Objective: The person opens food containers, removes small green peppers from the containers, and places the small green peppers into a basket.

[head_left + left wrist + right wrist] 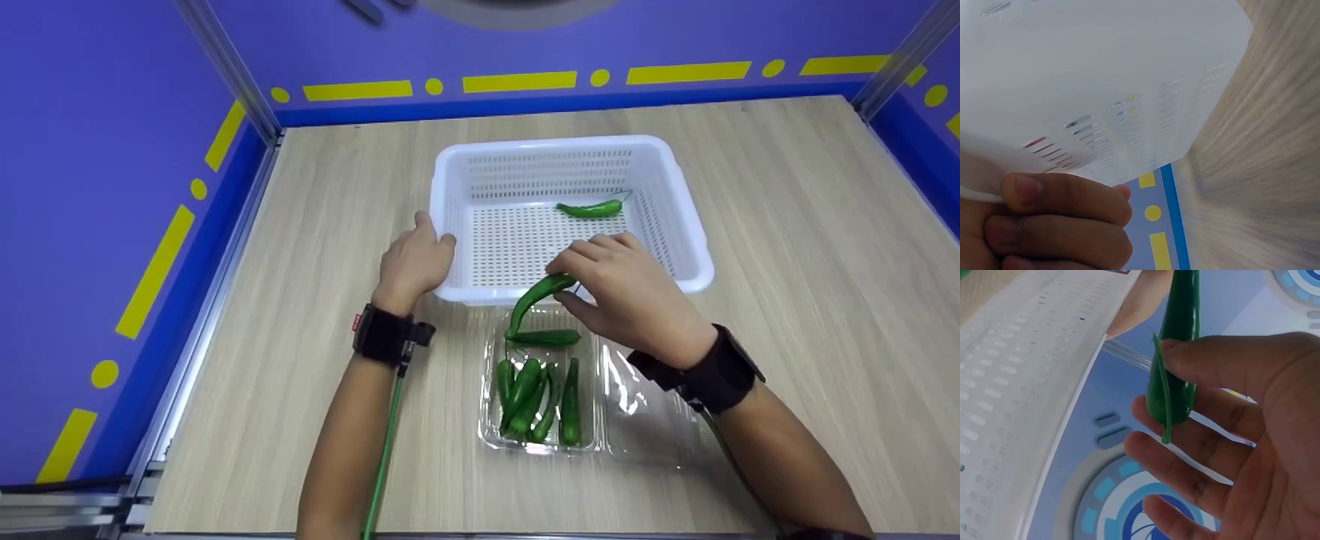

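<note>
I have the right hand (630, 289) over the near edge of the white basket (444, 187), its thumb and forefinger pinching a green pepper (536, 296) close to the stem end; on the right wrist feed I see the thumb pressed along the pepper and the lower fingers spread apart behind it. The pepper's narrow end hangs down and left above the clear container (484, 409), beside the end of a crosswise pepper (546, 337); I cannot tell whether the two touch. On my other side, the left hand (416, 262) holds the basket's left rim near the front corner, and the left wrist feed shows me its fingers folded together, tips curled in beneath the rim. Inside the basket I see one loose pepper (592, 210) lying toward the far right. Below the basket, the container holds the crosswise pepper, a bunch of peppers (525, 397) heaped at its left and middle, and a single lengthwise pepper (571, 405) at its right. Its transparent lid (637, 420) lies folded open on the wooden table (337, 225), partly under my right wrist.
</note>
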